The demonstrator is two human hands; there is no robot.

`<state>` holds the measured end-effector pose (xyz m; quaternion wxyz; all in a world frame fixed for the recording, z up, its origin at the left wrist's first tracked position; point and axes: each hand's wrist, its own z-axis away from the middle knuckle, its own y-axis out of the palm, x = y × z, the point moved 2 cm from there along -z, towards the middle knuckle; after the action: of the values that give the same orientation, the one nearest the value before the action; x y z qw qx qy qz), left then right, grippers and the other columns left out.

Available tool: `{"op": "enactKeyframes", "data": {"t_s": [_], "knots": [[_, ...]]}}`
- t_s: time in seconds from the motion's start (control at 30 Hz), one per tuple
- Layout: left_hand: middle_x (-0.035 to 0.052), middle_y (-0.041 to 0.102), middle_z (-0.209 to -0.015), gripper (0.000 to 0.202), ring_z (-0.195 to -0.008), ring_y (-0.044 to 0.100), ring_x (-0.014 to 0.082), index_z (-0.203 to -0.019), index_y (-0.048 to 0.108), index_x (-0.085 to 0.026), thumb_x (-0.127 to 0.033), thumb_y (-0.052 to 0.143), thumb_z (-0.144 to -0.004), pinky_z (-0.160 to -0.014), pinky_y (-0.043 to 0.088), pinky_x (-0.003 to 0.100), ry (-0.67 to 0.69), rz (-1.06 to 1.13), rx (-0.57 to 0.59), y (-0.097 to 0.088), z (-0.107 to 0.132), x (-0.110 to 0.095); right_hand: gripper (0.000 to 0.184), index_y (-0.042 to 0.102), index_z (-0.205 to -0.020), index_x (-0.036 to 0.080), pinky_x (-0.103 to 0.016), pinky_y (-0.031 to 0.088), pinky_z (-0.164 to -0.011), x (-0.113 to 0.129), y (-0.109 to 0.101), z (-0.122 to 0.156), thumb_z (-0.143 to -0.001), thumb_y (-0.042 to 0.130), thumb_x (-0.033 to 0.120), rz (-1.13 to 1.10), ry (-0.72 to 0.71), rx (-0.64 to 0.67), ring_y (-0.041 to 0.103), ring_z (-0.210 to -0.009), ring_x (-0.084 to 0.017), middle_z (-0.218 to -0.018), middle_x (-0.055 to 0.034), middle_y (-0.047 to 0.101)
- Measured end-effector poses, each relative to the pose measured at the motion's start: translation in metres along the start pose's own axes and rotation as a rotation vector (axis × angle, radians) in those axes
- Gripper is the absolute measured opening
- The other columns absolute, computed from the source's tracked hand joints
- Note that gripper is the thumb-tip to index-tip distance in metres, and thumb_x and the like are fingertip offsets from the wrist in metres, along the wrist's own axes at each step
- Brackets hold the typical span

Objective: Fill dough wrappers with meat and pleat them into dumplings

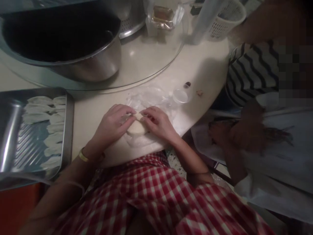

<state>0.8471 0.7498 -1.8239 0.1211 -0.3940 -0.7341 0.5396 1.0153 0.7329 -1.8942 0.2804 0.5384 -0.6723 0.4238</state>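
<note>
At the table's near edge, a pale dough dumpling (137, 128) lies on a crinkled, floury plastic sheet (146, 141). My left hand (116, 118) pinches its upper edge from the left, thumb and fingertips close together. From the right, my right hand (157, 121) pinches the same edge, its fingertips almost meeting those of the left. The filling, if any, is hidden inside the dough. To the left, a metal tray (69, 120) holds several shaped dumplings (55, 128) along its right and far sides.
A large metal pot (102, 65) stands on the glass turntable (146, 62), near a foil-wrapped block (163, 18). A small clear lid-like disc (180, 96) lies beyond my right hand. A white perforated basket (226, 19) sits at the far right. Other people are close on the right.
</note>
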Motion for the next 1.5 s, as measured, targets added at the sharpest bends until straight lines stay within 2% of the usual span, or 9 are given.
{"op": "enactKeyframes", "data": {"t_s": [0.2,0.37,0.6,0.87,1.1,1.23,1.37,1.5], "knots": [[0.0052,0.069,-0.088,0.008,-0.085,0.062,0.0226,-0.088,0.06,-0.022,-0.027,0.053,-0.089,-0.08,0.049,0.039,0.078,-0.127,-0.066,0.008,0.002,0.005,0.011,0.067,-0.087,0.022,-0.032,0.048,-0.081,0.002,-0.001,0.004,-0.088,0.059,0.029,-0.127,-0.001,0.0,0.059,-0.087,-0.016,-0.092,-0.0037,0.065],[0.0051,0.07,-0.088,0.008,-0.083,0.061,0.0213,-0.088,0.06,-0.02,-0.025,0.055,-0.09,-0.077,0.047,0.036,0.165,-0.205,-0.137,0.013,0.003,0.009,0.01,0.067,-0.085,0.023,-0.031,0.047,-0.08,0.001,0.0,0.006,-0.087,0.06,0.03,-0.204,0.037,-0.011,0.059,-0.085,-0.014,-0.088,-0.0018,0.067],[0.0073,0.07,-0.097,0.014,-0.09,0.062,0.0244,-0.096,0.067,-0.021,-0.025,0.055,-0.09,-0.08,0.044,0.039,0.113,-0.171,-0.104,0.012,0.004,0.007,0.018,0.07,-0.094,0.023,-0.029,0.048,-0.076,-0.014,0.004,0.006,-0.085,0.062,0.036,-0.323,0.179,-0.015,0.059,-0.08,-0.013,-0.089,-0.001,0.067],[0.0067,0.069,-0.1,0.019,-0.091,0.061,0.0243,-0.101,0.068,-0.025,-0.027,0.051,-0.093,-0.078,0.043,0.039,0.167,-0.339,-0.083,0.011,0.011,0.006,0.018,0.07,-0.091,0.022,-0.028,0.049,-0.077,-0.013,0.006,0.006,-0.083,0.064,0.036,-0.324,0.171,-0.052,0.06,-0.081,-0.012,-0.089,-0.0008,0.068],[0.0075,0.068,-0.091,0.015,-0.085,0.058,0.0238,-0.087,0.063,-0.02,-0.026,0.051,-0.092,-0.075,0.043,0.037,0.224,-0.357,-0.138,0.013,0.001,0.003,0.019,0.069,-0.095,0.021,-0.027,0.049,-0.075,-0.016,0.007,0.006,-0.085,0.062,0.035,-0.307,0.103,-0.07,0.06,-0.08,-0.012,-0.086,-0.0003,0.067],[0.0079,0.068,-0.09,0.011,-0.084,0.059,0.0243,-0.087,0.062,-0.02,-0.024,0.052,-0.091,-0.073,0.042,0.037,0.265,-0.376,-0.157,0.011,0.002,0.001,0.02,0.069,-0.102,0.024,-0.026,0.05,-0.071,-0.013,0.004,0.006,-0.086,0.061,0.032,-0.215,0.036,-0.121,0.057,-0.077,-0.011,-0.086,-0.0004,0.062],[0.008,0.068,-0.091,0.007,-0.083,0.059,0.0248,-0.089,0.061,-0.02,-0.022,0.054,-0.09,-0.072,0.041,0.038,0.275,-0.363,-0.168,0.005,0.01,0.0,0.017,0.07,-0.1,0.024,-0.025,0.049,-0.065,-0.008,0.004,0.009,-0.087,0.061,0.032,-0.132,-0.051,-0.126,0.056,-0.077,-0.011,-0.093,-0.0023,0.06],[0.0075,0.067,-0.089,0.005,-0.084,0.058,0.0247,-0.089,0.061,-0.02,-0.021,0.056,-0.089,-0.073,0.04,0.038,0.269,-0.327,-0.182,0.002,0.019,-0.002,0.015,0.069,-0.095,0.021,-0.031,0.05,-0.075,-0.001,0.007,0.015,-0.086,0.063,0.032,0.089,-0.16,-0.153,0.056,-0.085,-0.015,-0.091,-0.0036,0.059]]}}
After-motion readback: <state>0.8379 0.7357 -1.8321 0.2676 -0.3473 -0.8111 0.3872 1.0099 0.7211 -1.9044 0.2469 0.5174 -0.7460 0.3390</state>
